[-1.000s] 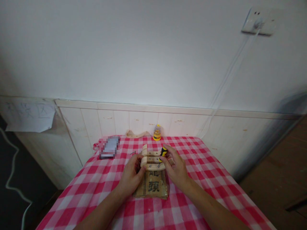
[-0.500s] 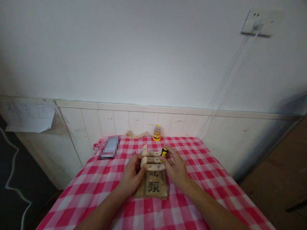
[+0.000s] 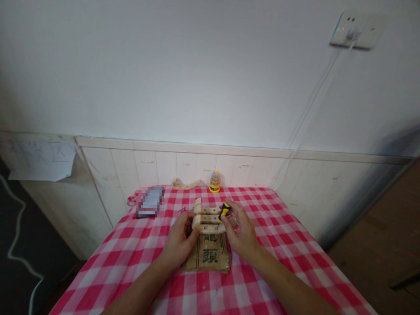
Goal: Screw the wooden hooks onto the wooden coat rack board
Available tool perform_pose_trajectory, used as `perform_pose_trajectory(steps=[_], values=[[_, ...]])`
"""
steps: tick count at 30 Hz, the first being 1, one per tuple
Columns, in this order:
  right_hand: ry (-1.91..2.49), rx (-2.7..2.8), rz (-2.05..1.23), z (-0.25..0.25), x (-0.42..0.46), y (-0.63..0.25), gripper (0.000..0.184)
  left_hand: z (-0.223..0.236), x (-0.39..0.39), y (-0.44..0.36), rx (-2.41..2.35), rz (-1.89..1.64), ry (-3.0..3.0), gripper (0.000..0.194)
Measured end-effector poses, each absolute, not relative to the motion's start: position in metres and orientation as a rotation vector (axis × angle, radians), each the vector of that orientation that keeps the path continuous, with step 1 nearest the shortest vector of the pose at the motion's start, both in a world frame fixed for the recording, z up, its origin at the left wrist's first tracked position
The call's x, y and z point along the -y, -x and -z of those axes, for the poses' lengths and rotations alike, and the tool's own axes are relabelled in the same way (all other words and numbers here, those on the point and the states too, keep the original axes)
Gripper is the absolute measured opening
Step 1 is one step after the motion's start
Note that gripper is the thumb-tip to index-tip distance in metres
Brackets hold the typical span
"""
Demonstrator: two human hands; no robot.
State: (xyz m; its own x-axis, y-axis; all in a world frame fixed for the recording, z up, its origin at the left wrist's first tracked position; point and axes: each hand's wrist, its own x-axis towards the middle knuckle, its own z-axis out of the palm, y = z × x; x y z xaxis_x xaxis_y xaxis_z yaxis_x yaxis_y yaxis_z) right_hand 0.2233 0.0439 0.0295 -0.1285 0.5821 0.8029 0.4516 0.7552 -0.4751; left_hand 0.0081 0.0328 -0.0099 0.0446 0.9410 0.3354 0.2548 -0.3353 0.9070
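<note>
A pale wooden piece with parallel slats and dark screws [image 3: 210, 228] rests over an old brown booklet [image 3: 210, 256] with dark characters. My left hand [image 3: 182, 236] grips the left end of this wooden piece, thumb on the near side. In my right hand [image 3: 241, 227] is a short yellow and black screwdriver [image 3: 224, 212], held between thumb and fingers and tilted. Its lower end is at the right screw of the nearest slat; whether the tip sits in the screw head is too small to tell.
A red and white checked cloth [image 3: 157, 271] covers the table. A phone-like pixelated object [image 3: 150, 202] lies at the left. Against the wall are a curved wooden strip [image 3: 187, 186] and a yellow-based clear container [image 3: 215, 182]. A small metal piece [image 3: 181, 209] lies beyond my left hand.
The screwdriver handle has turned slightly in my right fingers, showing more yellow. My left hand and the wooden piece have stayed in place.
</note>
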Motion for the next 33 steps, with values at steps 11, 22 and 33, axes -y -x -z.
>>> perform_pose_trajectory(steps=[11, 22, 33], values=[[0.828, 1.756, -0.122, -0.0295, -0.0462, -0.2221, 0.046, 0.0094, -0.0327, -0.0084, -1.224, -1.344, -1.642, 0.033], [0.808, 1.752, -0.101, -0.0294, -0.0468, -0.2218, 0.048, 0.0157, -0.0358, -0.0064, -1.213, -1.336, -1.669, 0.027], [0.826, 1.755, -0.095, -0.032, -0.0459, -0.2219, 0.044, 0.0084, -0.0323, -0.0086, -1.209, -1.343, -1.638, 0.032]])
